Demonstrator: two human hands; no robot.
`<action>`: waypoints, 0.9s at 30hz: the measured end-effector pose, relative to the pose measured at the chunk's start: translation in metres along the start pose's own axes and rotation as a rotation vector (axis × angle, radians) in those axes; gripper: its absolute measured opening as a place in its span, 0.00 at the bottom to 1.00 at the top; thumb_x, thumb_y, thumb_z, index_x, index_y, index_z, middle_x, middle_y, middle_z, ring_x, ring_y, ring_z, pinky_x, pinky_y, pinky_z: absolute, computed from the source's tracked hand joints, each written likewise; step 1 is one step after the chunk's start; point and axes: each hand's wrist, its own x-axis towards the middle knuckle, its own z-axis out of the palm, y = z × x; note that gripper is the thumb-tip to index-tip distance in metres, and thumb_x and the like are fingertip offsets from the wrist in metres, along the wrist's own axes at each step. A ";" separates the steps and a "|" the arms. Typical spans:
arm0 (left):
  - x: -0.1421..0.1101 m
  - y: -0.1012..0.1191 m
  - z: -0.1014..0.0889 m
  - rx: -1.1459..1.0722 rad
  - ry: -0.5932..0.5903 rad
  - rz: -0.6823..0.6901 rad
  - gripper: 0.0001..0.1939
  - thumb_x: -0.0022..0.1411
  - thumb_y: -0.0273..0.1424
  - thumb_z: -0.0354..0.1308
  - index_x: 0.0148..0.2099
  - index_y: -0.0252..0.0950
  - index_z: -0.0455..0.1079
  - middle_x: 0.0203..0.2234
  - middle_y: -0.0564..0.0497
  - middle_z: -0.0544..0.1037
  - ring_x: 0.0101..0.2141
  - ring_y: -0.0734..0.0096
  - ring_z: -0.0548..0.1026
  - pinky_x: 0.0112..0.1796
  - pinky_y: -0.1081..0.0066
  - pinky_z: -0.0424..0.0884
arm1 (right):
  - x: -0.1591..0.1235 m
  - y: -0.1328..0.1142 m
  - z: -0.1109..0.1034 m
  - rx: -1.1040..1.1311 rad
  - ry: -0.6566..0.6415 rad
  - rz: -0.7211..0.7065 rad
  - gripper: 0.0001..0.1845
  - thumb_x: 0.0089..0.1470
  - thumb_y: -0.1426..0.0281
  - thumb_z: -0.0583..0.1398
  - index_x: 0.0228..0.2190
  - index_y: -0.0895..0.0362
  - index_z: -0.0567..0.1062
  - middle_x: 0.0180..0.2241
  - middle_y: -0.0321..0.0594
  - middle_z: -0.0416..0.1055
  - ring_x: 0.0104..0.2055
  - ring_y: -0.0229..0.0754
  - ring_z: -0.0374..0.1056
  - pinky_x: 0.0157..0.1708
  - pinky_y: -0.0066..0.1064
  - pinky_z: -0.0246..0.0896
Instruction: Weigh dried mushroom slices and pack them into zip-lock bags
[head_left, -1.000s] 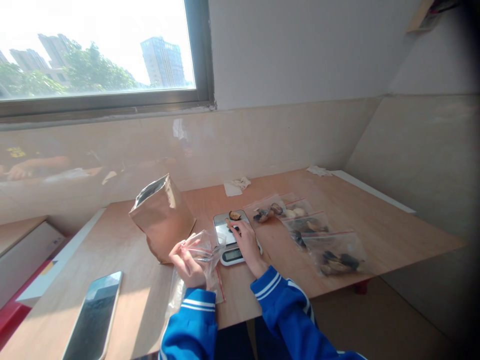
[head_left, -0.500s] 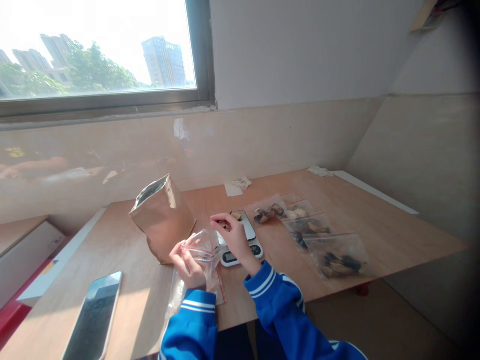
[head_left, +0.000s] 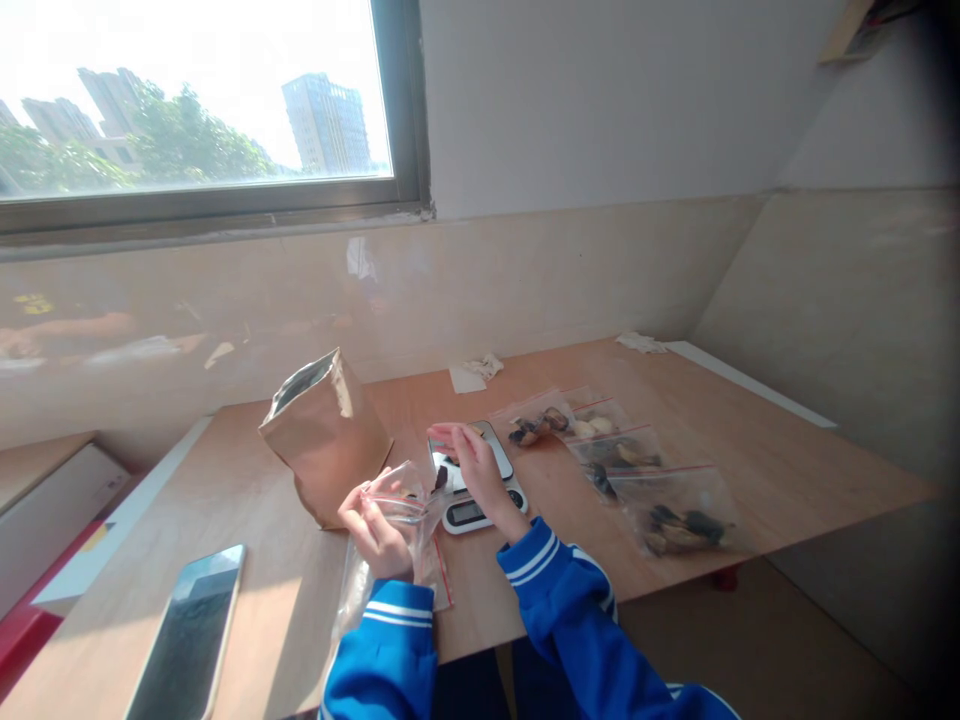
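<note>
while four filled bags (head_left: 679, 515) lie toward the table's (head_left: 757, 440) near right edge, the clear bag (head_left: 405, 502) pinched by the left hand (head_left: 375, 528) looks unfinished: a dark piece (head_left: 441, 479) is at its mouth, a brown piece (head_left: 478, 430) on the scale (head_left: 498, 452). the right hand (head_left: 480, 472) holds its fingers loose.

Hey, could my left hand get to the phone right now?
Probably yes, though the left hand is holding a clear plastic bag and might need to let go first. The phone lies on the table to its left, uncovered, with nothing standing between them.
</note>
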 end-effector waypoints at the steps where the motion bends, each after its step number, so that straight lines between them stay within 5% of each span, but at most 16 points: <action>1: 0.000 0.001 0.000 0.000 -0.001 0.001 0.14 0.65 0.41 0.47 0.47 0.37 0.57 0.41 0.42 0.77 0.36 0.63 0.77 0.32 0.63 0.73 | 0.001 0.002 -0.003 -0.017 0.012 0.005 0.21 0.63 0.56 0.48 0.41 0.56 0.74 0.44 0.45 0.76 0.48 0.44 0.71 0.46 0.37 0.68; 8: -0.001 0.005 0.003 -0.054 0.031 -0.011 0.13 0.64 0.40 0.49 0.46 0.38 0.57 0.39 0.43 0.77 0.35 0.62 0.78 0.30 0.64 0.73 | 0.010 0.026 -0.023 -0.634 0.048 -0.178 0.17 0.60 0.66 0.52 0.47 0.56 0.72 0.51 0.47 0.70 0.56 0.47 0.63 0.57 0.42 0.57; 14: 0.006 0.017 0.006 -0.209 0.156 -0.169 0.12 0.62 0.40 0.49 0.43 0.37 0.61 0.39 0.44 0.76 0.37 0.59 0.78 0.35 0.56 0.75 | 0.015 0.048 -0.034 -1.061 -0.113 -0.102 0.23 0.54 0.63 0.61 0.51 0.58 0.70 0.56 0.53 0.63 0.60 0.55 0.55 0.57 0.48 0.53; 18: 0.010 0.020 0.004 -0.207 0.144 -0.268 0.15 0.62 0.40 0.46 0.40 0.35 0.65 0.42 0.41 0.76 0.39 0.56 0.77 0.37 0.52 0.74 | 0.013 0.051 -0.036 -1.007 -0.124 -0.061 0.13 0.55 0.72 0.58 0.43 0.55 0.76 0.49 0.48 0.69 0.52 0.50 0.62 0.53 0.43 0.57; 27: 0.004 0.012 0.003 -0.140 0.137 -0.167 0.16 0.61 0.44 0.51 0.43 0.37 0.57 0.46 0.39 0.75 0.41 0.56 0.77 0.36 0.56 0.74 | 0.014 0.021 -0.030 -0.641 -0.016 -0.103 0.16 0.54 0.74 0.58 0.46 0.55 0.75 0.43 0.44 0.74 0.45 0.44 0.69 0.47 0.37 0.63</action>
